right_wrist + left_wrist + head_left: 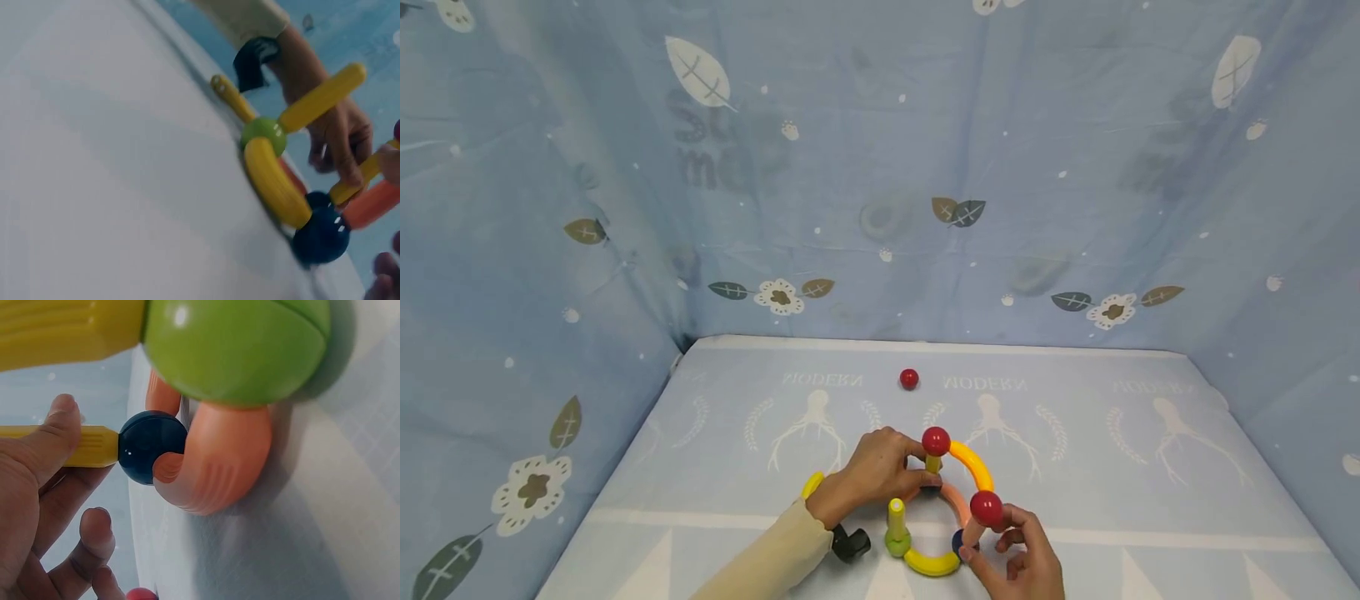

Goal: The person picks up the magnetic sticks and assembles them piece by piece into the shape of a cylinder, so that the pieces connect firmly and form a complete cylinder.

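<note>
Pale tabletop (pixel 1090 467), two pinch grips: left hand (pixel 882 468) on yellow rod (pixel 932 465), right hand (pixel 1027 557) on coral rod (pixel 973 532).

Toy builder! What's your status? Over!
Left grip pinching yellow rod. Right grip around orange rod. Toy frame: near-left rod bare on top. Loose red ball beyond, not in the way.

My left arm (pixel 752 575) slants up and rightward from the bottom edge of the head view, cream sleeve (pixel 793 540) ending just short of the bare wrist (pixel 831 500). Left hand (pixel 883 467): thumb (pixel 61 428) and forefinger in a pinch, lower fingers (pixel 97 532) bent and loose. Right hand (pixel 1026 558) sits lower, off to my right, reaching up from the bottom edge; also thumb-and-forefinger pinch, other fingers curled. Hands apart. Right wrist view only catches bits of right fingers (pixel 382 275) at its edge.
</note>
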Demonstrator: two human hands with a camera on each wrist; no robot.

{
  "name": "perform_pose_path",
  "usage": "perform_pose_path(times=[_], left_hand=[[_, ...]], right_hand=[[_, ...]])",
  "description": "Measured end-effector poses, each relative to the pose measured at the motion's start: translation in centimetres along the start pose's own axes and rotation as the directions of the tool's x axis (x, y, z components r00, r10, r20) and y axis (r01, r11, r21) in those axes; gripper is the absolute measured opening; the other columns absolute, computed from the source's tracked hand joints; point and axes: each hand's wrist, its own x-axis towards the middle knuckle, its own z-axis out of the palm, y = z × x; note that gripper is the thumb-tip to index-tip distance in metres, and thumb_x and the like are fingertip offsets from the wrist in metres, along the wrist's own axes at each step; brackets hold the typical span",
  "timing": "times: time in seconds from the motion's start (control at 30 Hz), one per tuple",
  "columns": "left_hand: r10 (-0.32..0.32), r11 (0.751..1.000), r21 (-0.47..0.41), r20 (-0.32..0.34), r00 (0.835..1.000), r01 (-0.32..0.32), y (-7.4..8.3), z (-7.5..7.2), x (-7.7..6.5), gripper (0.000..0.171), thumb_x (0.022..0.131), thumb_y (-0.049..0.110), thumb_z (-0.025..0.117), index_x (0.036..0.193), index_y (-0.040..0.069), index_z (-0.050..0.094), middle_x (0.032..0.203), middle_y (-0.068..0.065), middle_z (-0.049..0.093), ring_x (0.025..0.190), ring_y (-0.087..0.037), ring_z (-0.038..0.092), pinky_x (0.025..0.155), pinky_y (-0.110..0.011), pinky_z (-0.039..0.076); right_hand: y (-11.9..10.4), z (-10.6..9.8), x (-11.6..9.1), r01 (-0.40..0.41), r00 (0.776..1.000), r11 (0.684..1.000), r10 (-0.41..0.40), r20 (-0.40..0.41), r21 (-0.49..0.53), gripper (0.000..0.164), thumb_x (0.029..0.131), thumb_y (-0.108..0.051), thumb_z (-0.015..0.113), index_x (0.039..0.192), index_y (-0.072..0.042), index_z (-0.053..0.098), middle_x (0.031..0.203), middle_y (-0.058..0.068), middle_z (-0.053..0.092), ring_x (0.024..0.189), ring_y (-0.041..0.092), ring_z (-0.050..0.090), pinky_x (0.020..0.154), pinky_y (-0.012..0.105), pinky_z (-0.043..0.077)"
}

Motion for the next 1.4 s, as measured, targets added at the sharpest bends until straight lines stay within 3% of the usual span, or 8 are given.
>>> perform_pose_path(times=[0.1, 0.17, 0.27, 0.5, 0.63, 0.8, 1.0, 1.4], left_hand=[[-0.009, 1.000, 0.009, 0.007, 1.000, 0.009, 0.0, 0.0, 0.1, 0.018, 0.083, 0.038, 0.079, 0.095, 0.024, 0.078, 0.062, 0.020, 0.057, 0.049, 0.002, 0.042, 0.049, -0.020, 0.034], [-0.012, 1.000, 0.015, 0.013, 1.000, 0.011, 0.0, 0.0, 0.2, 0.018, 0.083, 0.038, 0.079, 0.095, 0.025, 0.078, 0.068, 0.021, 0.062, 0.050, 0.002, 0.042, 0.049, -0.020, 0.034], [-0.011, 0.999, 0.031, 0.021, 1.000, 0.011, 0.1, 0.0, 0.3, 0.018, 0.082, 0.039, 0.079, 0.094, 0.025, 0.079, 0.078, 0.022, 0.066, 0.052, 0.002, 0.043, 0.049, -0.019, 0.034], [-0.010, 1.000, 0.019, 0.013, 1.000, 0.009, 0.0, -0.2, 0.1, 0.019, 0.082, 0.038, 0.080, 0.094, 0.024, 0.079, 0.079, 0.020, 0.068, 0.054, 0.004, 0.046, 0.049, -0.019, 0.035], [-0.015, 1.000, -0.015, 0.015, 1.000, 0.015, -0.1, -0.3, 0.0, 0.020, 0.083, 0.038, 0.079, 0.095, 0.022, 0.079, 0.079, 0.021, 0.067, 0.055, 0.004, 0.047, 0.050, -0.019, 0.037], [-0.028, 0.998, -0.052, 0.019, 0.999, 0.029, -0.4, -0.2, -0.2, 0.020, 0.083, 0.039, 0.079, 0.094, 0.023, 0.078, 0.076, 0.022, 0.064, 0.053, 0.004, 0.048, 0.050, -0.018, 0.040], [0.008, 0.999, -0.036, 0.018, 1.000, -0.008, -0.5, -0.2, -0.2, 0.020, 0.083, 0.037, 0.080, 0.095, 0.022, 0.077, 0.084, 0.017, 0.069, 0.055, 0.005, 0.048, 0.052, -0.018, 0.039], [0.052, 0.999, -0.016, 0.014, 0.999, -0.052, -0.7, -0.1, -0.3, 0.020, 0.082, 0.036, 0.081, 0.094, 0.022, 0.074, 0.082, 0.016, 0.068, 0.056, 0.009, 0.048, 0.056, -0.014, 0.040]], right_hand=[[1.6, 0.3, 0.4, 0.061, 0.988, 0.998, -0.057, 0.142, -0.024, 0.043, 0.069, -0.006, 0.088, 0.100, -0.020, 0.063, 0.091, -0.007, 0.057, 0.068, 0.009, 0.053, 0.049, 0.023, 0.045], [2.3, 0.5, 0.5, 0.102, 0.980, 0.995, -0.101, 0.173, 0.004, 0.039, 0.071, -0.002, 0.087, 0.092, -0.025, 0.064, 0.088, -0.011, 0.056, 0.065, 0.006, 0.053, 0.050, 0.023, 0.046], [2.8, 0.8, 0.5, 0.131, 0.977, 0.991, -0.136, 0.166, 0.040, 0.037, 0.071, 0.001, 0.085, 0.088, -0.026, 0.065, 0.086, -0.012, 0.055, 0.061, 0.006, 0.053, 0.047, 0.023, 0.045], [2.9, 1.3, 0.7, 0.220, 0.963, 0.972, -0.230, 0.138, 0.080, 0.038, 0.070, 0.004, 0.085, 0.087, -0.024, 0.067, 0.088, -0.016, 0.057, 0.058, 0.004, 0.051, 0.045, 0.023, 0.043], [3.0, 1.3, 0.9, 0.313, 0.938, 0.947, -0.321, 0.134, 0.078, 0.040, 0.069, 0.004, 0.085, 0.086, -0.026, 0.065, 0.086, -0.017, 0.055, 0.056, 0.001, 0.047, 0.045, 0.020, 0.042], [3.1, 1.2, 1.2, 0.439, 0.889, 0.898, -0.440, 0.126, 0.039, 0.041, 0.066, 0.002, 0.088, 0.083, -0.026, 0.064, 0.086, -0.018, 0.052, 0.054, -0.003, 0.043, 0.047, 0.013, 0.039], [3.3, 1.1, 1.2, 0.445, 0.886, 0.895, -0.445, 0.128, 0.031, 0.040, 0.065, 0.001, 0.089, 0.082, -0.026, 0.064, 0.086, -0.019, 0.051, 0.055, -0.003, 0.043, 0.048, 0.012, 0.039], [3.7, 1.2, 1.2, 0.456, 0.879, 0.887, -0.462, 0.121, 0.075, 0.039, 0.069, 0.002, 0.087, 0.084, -0.026, 0.064, 0.088, -0.016, 0.053, 0.055, -0.003, 0.045, 0.048, 0.012, 0.040]])
